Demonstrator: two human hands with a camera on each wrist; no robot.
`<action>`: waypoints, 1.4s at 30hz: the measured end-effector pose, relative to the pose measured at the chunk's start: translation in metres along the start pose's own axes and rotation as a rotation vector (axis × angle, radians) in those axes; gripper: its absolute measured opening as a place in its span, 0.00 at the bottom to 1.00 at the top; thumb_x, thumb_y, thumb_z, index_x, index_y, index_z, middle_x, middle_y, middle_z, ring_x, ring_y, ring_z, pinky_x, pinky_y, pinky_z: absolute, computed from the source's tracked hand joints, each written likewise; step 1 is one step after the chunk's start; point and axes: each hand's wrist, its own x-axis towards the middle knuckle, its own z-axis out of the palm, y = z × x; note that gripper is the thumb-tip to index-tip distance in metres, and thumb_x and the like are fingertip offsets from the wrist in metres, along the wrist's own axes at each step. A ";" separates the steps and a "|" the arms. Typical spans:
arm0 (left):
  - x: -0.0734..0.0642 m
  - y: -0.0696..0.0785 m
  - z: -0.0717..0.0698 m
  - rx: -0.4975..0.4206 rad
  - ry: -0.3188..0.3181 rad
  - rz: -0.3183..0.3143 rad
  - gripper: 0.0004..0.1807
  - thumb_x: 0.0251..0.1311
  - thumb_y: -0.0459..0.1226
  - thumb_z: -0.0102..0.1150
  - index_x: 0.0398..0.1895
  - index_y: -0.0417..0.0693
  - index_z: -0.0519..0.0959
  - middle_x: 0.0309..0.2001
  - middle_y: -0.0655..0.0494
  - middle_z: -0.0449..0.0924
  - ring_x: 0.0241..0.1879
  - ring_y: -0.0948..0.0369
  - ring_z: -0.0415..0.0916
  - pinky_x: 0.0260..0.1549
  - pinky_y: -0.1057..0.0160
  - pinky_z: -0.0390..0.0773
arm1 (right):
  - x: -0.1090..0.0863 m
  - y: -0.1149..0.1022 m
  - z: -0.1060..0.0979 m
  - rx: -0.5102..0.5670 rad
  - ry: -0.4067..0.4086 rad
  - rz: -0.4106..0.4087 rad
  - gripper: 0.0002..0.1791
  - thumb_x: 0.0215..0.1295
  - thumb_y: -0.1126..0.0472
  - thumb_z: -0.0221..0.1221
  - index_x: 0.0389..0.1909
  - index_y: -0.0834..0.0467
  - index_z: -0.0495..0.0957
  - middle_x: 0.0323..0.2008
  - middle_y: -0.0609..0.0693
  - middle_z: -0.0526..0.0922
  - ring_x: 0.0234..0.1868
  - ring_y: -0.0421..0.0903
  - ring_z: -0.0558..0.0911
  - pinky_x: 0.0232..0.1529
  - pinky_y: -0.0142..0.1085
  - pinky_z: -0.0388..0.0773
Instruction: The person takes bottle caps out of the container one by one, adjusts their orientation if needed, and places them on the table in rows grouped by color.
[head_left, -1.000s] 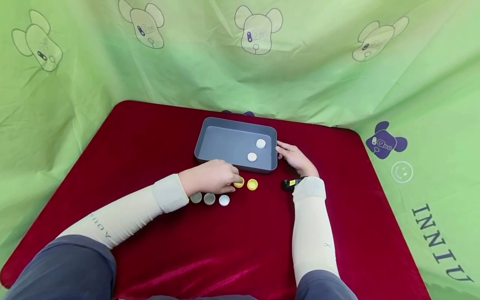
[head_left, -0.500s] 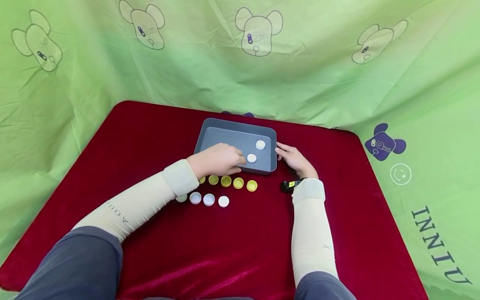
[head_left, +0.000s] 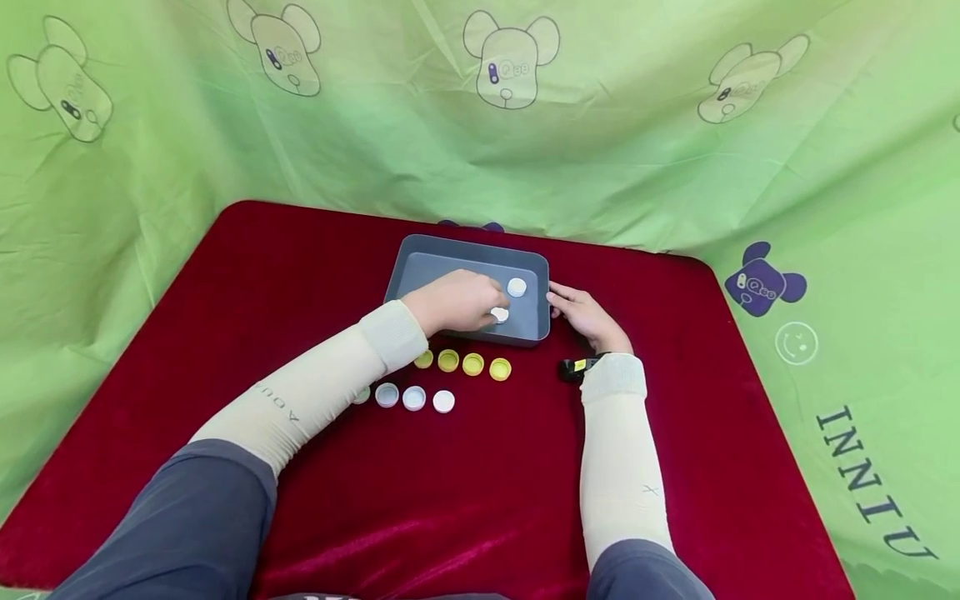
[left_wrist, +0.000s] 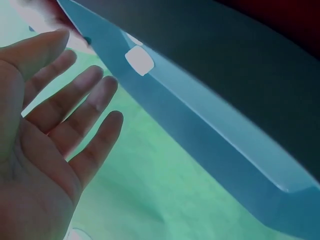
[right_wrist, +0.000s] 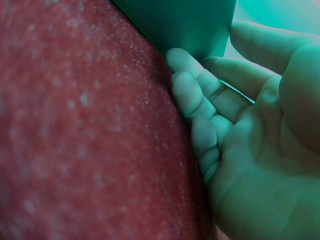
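Note:
My left hand (head_left: 463,300) reaches over the front of a grey tray (head_left: 420,257), its fingertips close beside a white bottle cap (head_left: 500,316). In the left wrist view the fingers (left_wrist: 95,92) are spread and straight, with nothing between them. A second white cap (head_left: 517,287) lies farther back in the tray. At the tray's right end is my right hand (head_left: 587,318), its thumb and index finger extended against the outside of the wall. The other fingers (right_wrist: 187,92) of that hand bend loosely at the red cloth.
In front of the tray run a row of several yellow caps (head_left: 472,364) and a row of several white caps (head_left: 414,398), partly behind my left forearm. A black strap (head_left: 576,368) is at my right wrist. Green curtains (head_left: 480,167) stand behind the table.
My left hand has moved from the yellow caps, back and right over the tray, with nothing visibly carried. My right hand and the tray keep their places.

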 end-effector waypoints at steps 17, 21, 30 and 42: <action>0.031 -0.004 0.006 -0.013 -0.110 -0.054 0.18 0.65 0.35 0.58 0.58 0.52 0.80 0.52 0.53 0.80 0.52 0.56 0.77 0.51 0.56 0.75 | 0.004 -0.002 -0.001 0.003 0.003 -0.007 0.28 0.74 0.54 0.51 0.72 0.56 0.63 0.34 0.56 0.76 0.40 0.50 0.75 0.51 0.40 0.66; 0.035 -0.005 0.012 -0.021 -0.115 -0.064 0.19 0.64 0.36 0.58 0.58 0.53 0.80 0.52 0.53 0.79 0.52 0.56 0.77 0.50 0.54 0.76 | 0.004 -0.001 -0.001 -0.010 0.004 0.002 0.27 0.75 0.54 0.51 0.72 0.56 0.64 0.35 0.57 0.77 0.40 0.50 0.75 0.51 0.40 0.66; 0.042 -0.006 0.024 -0.039 -0.153 -0.071 0.17 0.63 0.44 0.61 0.55 0.55 0.81 0.50 0.55 0.80 0.48 0.57 0.77 0.49 0.54 0.76 | -0.001 -0.007 -0.001 0.013 -0.016 0.034 0.27 0.76 0.59 0.49 0.72 0.60 0.61 0.39 0.67 0.75 0.43 0.57 0.73 0.52 0.43 0.66; 0.044 -0.007 0.033 -0.002 -0.161 -0.099 0.13 0.62 0.43 0.62 0.50 0.57 0.83 0.42 0.59 0.81 0.42 0.60 0.77 0.43 0.58 0.77 | 0.000 -0.006 0.000 0.014 -0.006 0.024 0.27 0.75 0.55 0.50 0.72 0.57 0.63 0.38 0.61 0.75 0.42 0.54 0.74 0.53 0.42 0.66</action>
